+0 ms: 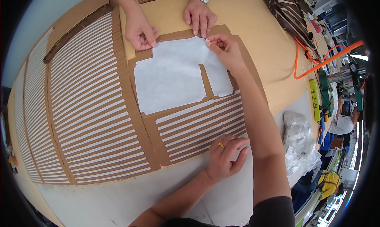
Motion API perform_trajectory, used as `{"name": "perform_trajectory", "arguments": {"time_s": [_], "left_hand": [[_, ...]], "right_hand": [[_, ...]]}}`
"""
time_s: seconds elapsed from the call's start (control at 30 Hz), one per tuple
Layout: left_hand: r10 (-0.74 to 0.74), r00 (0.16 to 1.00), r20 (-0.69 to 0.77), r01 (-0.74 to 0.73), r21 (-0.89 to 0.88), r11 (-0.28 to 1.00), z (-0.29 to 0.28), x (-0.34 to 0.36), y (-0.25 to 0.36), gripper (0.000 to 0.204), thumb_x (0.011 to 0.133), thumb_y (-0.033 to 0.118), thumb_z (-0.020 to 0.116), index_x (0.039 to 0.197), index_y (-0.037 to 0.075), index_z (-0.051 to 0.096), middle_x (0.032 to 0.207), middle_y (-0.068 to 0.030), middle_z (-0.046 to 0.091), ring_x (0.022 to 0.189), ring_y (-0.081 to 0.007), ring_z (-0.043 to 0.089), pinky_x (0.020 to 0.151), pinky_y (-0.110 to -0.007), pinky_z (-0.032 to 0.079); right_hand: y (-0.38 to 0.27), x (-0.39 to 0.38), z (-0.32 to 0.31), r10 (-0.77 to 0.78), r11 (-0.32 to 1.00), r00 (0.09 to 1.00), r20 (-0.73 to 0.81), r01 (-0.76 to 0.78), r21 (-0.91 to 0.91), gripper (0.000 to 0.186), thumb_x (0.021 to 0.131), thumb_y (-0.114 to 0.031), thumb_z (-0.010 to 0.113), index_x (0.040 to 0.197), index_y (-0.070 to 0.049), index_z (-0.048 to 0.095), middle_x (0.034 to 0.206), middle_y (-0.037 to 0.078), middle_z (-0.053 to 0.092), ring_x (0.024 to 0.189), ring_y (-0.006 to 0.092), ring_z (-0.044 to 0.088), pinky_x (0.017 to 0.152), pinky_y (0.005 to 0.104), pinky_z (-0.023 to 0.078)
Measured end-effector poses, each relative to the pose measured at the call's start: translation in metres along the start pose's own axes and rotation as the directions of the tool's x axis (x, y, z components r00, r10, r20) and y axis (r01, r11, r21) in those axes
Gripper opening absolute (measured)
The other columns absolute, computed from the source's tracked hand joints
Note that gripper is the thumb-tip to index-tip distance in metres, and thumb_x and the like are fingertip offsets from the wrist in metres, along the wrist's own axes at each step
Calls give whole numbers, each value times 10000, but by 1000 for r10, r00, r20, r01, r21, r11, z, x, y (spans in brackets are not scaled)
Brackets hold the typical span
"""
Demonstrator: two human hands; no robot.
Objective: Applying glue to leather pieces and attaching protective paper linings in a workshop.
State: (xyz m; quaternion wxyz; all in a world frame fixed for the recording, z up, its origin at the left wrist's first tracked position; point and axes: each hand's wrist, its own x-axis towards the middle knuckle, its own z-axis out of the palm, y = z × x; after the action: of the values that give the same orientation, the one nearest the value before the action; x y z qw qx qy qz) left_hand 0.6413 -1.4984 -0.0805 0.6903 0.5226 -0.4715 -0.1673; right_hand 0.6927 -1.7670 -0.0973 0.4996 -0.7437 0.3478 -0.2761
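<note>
A white cut sheet [168,80], thin and paper- or cloth-like, lies flat on a brown panel [127,82]. It has notched corners and a narrow slot rising from its near edge. My right hand [226,51] reaches across to its far right edge, thumb and fingertips pinched on that edge. My left hand [227,156], with a yellow ring on one finger, hovers by the panel's near edge. Its fingers are loosely bent and apart, with nothing in them. Near it are rows of white strips [198,124] on the brown panel.
Across the table, another person's hand [141,34] touches the sheet's far left corner; their watch-wearing hand [200,18] presses its far edge. A larger striped brown panel [89,96] lies left. Rightward are a clear plastic bag [299,142], an orange hose [328,61] and a yellow-green box [314,99].
</note>
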Motion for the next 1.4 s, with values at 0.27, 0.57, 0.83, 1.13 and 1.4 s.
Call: {"name": "perform_trajectory", "arguments": {"time_s": [0.27, 0.57, 0.83, 1.13, 1.4], "left_hand": [[82, 996, -44, -71, 222, 972, -12, 18, 6, 123, 843, 36, 664, 966, 34, 675, 861, -95, 634, 734, -242, 593, 652, -336, 478], [-207, 973, 99, 7, 888, 459, -129, 91, -27, 170, 800, 34, 696, 968, 25, 672, 983, -120, 635, 930, -318, 590, 830, -406, 499], [-252, 898, 360, -275, 908, 315, -137, 89, -40, 124, 816, -13, 632, 920, 21, 573, 948, -148, 573, 908, -322, 584, 793, -426, 493], [-132, 903, 408, -285, 802, 524, -116, 129, -24, 275, 824, 71, 678, 1075, 11, 584, 1097, -166, 559, 1024, -361, 532, 876, -442, 430], [-103, 894, 436, -339, 807, 483, -117, 162, -94, 343, 882, 124, 658, 1221, 70, 644, 1305, -104, 584, 1186, -324, 538, 989, -433, 467]], "right_hand": [[-2, 11, 8, 7, 999, 999, 42, -6, -33, 552, 765, -198, 847, 1237, -35, 612, 1056, 81, 684, 948, 181, 655, 835, 306, 523], [7, 23, 1, -40, 970, 997, 62, 54, -235, 496, 819, -251, 777, 1226, -28, 602, 1032, 149, 719, 921, 276, 692, 820, 377, 533], [-15, 17, -3, -40, 937, 990, 139, 86, -338, 349, 806, -239, 797, 1065, -37, 677, 851, 124, 703, 765, 247, 673, 713, 362, 522], [-15, 9, -5, -167, 866, 981, 101, 195, -461, 447, 792, -288, 797, 1116, -12, 662, 804, 141, 664, 749, 306, 663, 705, 386, 527], [-45, -12, -16, 125, 849, 973, 192, -5, -528, 617, 748, -239, 827, 1268, -15, 579, 768, 115, 653, 736, 255, 669, 680, 381, 527]]}}
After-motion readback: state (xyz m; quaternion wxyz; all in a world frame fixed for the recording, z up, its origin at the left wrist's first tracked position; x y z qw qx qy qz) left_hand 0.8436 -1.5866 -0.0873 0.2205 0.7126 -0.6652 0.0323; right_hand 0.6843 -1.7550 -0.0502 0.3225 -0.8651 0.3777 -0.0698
